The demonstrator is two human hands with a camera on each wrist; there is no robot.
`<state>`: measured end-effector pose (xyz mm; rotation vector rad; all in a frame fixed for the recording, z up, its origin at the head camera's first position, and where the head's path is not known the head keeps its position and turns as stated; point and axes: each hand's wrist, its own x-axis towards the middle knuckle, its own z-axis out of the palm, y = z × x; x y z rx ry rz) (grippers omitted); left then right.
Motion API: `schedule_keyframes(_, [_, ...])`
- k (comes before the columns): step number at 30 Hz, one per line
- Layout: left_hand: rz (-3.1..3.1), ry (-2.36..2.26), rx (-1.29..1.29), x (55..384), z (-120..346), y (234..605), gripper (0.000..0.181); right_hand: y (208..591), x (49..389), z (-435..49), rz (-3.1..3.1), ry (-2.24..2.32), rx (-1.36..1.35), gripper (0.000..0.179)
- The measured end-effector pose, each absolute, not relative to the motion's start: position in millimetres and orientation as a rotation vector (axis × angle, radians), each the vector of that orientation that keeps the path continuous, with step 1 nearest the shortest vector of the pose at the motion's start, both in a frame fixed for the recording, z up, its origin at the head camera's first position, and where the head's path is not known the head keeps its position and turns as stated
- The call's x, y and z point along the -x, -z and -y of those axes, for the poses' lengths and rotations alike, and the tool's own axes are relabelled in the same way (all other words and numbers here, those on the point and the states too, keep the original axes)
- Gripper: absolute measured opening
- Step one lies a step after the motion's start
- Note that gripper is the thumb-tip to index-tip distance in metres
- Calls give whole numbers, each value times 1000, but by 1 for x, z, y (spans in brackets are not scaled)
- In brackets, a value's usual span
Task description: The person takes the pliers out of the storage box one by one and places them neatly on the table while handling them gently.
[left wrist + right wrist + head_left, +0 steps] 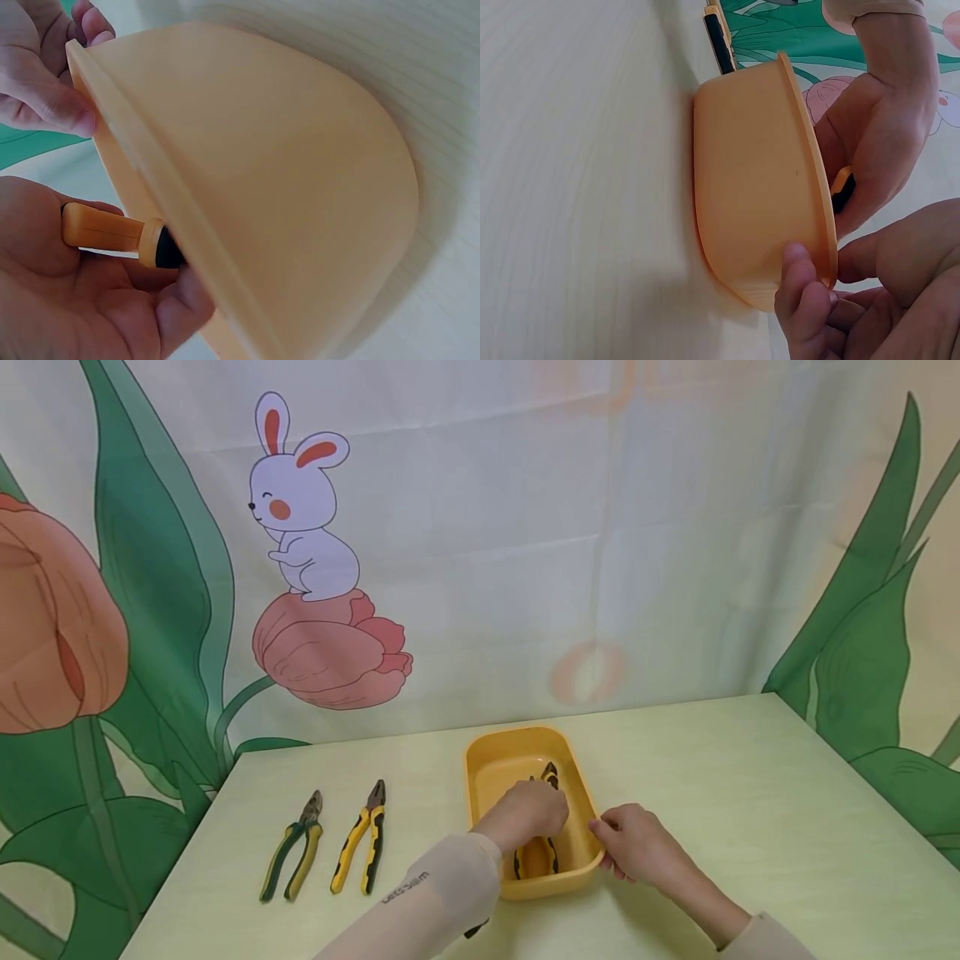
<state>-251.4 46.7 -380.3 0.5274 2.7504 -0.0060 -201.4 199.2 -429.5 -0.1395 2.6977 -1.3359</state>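
A yellow plastic tray (483,752) stands on the table, with yellow-and-black pliers (553,858) inside it. My left hand (536,810) reaches into the tray and grips pliers there; in the left wrist view an orange-and-black handle (109,229) shows between the palm and the curled fingers. The hand covers the pliers' middle, and whether a second tool lies under it I cannot tell. My right hand (637,843) pinches the tray's right rim, thumb inside and fingers against the outer wall (757,180).
Left of the tray lie green-and-yellow pliers (292,852) and yellow-and-black pliers (363,843), jaws pointing away. A small dark piece (476,929) shows below the left sleeve, its kind unclear. A printed curtain (480,568) hangs behind the table.
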Motion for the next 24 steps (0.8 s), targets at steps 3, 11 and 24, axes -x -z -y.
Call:
schedule_keyframes(3, [-2745, -184, -339, 249, -45, 380, 30, 429, 202, -198, -2692, 1338, 114, 30])
schedule_keyframes(11, [-2755, -393, -171, 250, -41, 381, 40, 426, 202, -196, -2667, 1373, 85, 36])
schedule_keyframes(24, [-2764, -402, -231, 249, -35, 374, 35, 428, 201, -197, -2649, 1422, 109, 39])
